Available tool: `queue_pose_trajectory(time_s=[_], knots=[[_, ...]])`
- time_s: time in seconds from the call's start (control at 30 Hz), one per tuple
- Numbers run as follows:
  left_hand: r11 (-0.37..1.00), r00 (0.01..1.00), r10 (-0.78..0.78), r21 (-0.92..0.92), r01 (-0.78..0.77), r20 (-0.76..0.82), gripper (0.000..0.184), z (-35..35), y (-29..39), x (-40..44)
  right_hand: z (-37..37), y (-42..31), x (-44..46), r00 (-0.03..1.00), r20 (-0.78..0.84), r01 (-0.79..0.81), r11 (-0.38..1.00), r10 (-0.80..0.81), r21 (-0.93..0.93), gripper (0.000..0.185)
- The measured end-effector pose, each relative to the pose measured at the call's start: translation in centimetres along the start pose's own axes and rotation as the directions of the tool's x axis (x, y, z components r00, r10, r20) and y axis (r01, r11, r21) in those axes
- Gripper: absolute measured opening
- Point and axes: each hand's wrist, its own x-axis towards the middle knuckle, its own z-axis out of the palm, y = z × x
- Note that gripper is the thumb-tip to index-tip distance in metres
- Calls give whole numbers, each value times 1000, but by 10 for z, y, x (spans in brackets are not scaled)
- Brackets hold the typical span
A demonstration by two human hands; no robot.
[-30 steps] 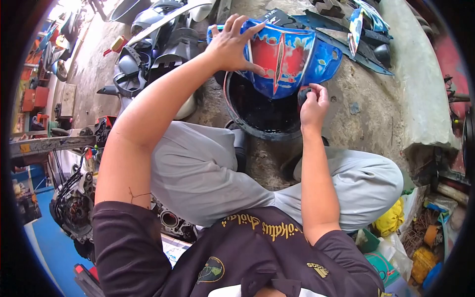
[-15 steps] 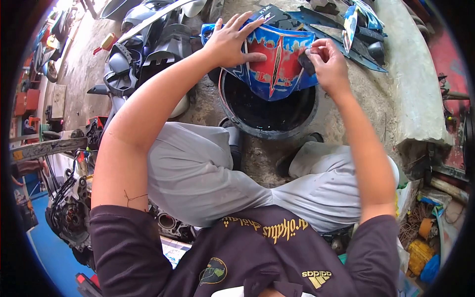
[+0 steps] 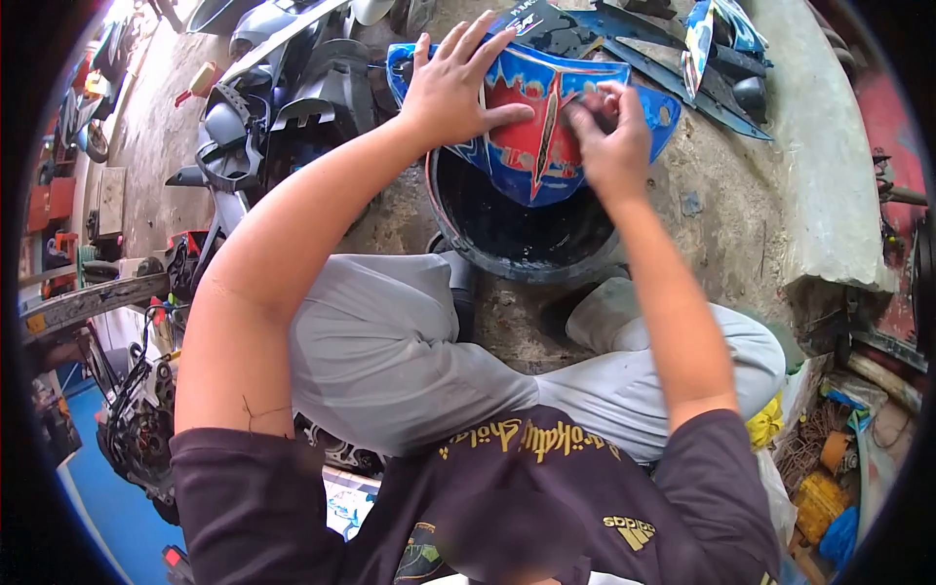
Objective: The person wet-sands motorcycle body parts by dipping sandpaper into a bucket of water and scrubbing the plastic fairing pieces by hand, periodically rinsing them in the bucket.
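Note:
A blue and red motorcycle fairing panel [image 3: 513,135], its paint worn through in patches, rests across the round black tub [image 3: 487,261] of dark liquid. Spread fingers of my left hand [image 3: 450,93] lie on the panel's upper left, the thumb stretched over the red area. My right hand [image 3: 616,146] is closed around a dark piece of sandpaper [image 3: 603,121] and presses at the panel's right half, just beside the centre ridge. Fingers hide most of the sandpaper, and motion blurs that hand a little.
Grey and black motorcycle body parts [image 3: 327,93] are piled at the left. Beyond the tub lie blue and black fairing pieces [image 3: 673,78]. A raised concrete ledge [image 3: 829,166] runs along the right. An engine [image 3: 146,429] stands at lower left.
My right hand has moved left across the panel with the sandpaper, from the right edge toward the centre ridge. My left hand stays on the panel's upper left.

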Motion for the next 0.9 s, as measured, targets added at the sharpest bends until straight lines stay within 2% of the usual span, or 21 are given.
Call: queue_pose_trajectory(time_s=[0.03, 0.1, 0.2, 0.3, 0.33, 0.37, 0.43, 0.5, 0.57, 0.6, 0.7, 0.73, 0.8, 0.9], knots=[[1000, 1000, -4, -4, 4, 0, 106, 0, 0, 0, 5, -3, -14, 998, -41, 49, 991, -54, -121, 54], [1000, 1000, -9, -16, 9, 16, 106, 0, 1, -1, 11, 1, -38, 977, -190, 28, 948, -92, -317, 70], [999, 999, -16, -29, 17, 31, 104, -2, -1, -2, 21, 7, -51, 928, -366, -189, 939, 75, -286, 87], [999, 998, -28, -45, 31, 58, 103, -3, -2, -1, 18, 8, -21, 946, -320, -184, 903, 56, -388, 96], [998, 997, -35, -47, 38, 67, 102, -4, -3, 1, 17, 7, -7, 949, -311, -189, 892, 58, -410, 94], [998, 998, -33, -44, 35, 53, 104, -5, -3, -1, 13, 9, 5, 970, -242, -125, 926, 38, -356, 93], [999, 1000, -22, -36, 23, 19, 106, -7, 1, -3, 10, 14, 10, 987, -158, -88, 910, 26, -405, 93], [995, 996, -70, -72, 74, 61, 93, -8, 2, 2, 9, 31, -5, 982, -154, 59, 946, -113, -317, 93], [987, 987, -132, -83, 140, 90, 87, -8, 6, 8, 8, 31, -33, 973, -181, 74, 941, -141, -331, 95], [979, 982, -170, -98, 178, 85, 78, -5, 8, 12, 9, 29, -45, 970, -208, 48, 941, -123, -334, 96], [976, 978, -210, -59, 209, -6, 80, 6, 21, 11, 12, 29, -40, 964, -265, -90, 942, 1, -325, 100], [979, 978, -193, -77, 187, -83, 76, 10, 22, 9, 10, 30, -34, 958, -281, -150, 936, 57, -320, 101], [982, 979, -176, -80, 169, -103, 75, 13, 22, 6, 8, 37, -3, 943, -312, -214, 931, 117, -297, 102], [975, 973, -206, -100, 197, -99, 74, 11, 22, 7, 7, 35, 20, 939, -324, -216, 928, 113, -304, 101]])
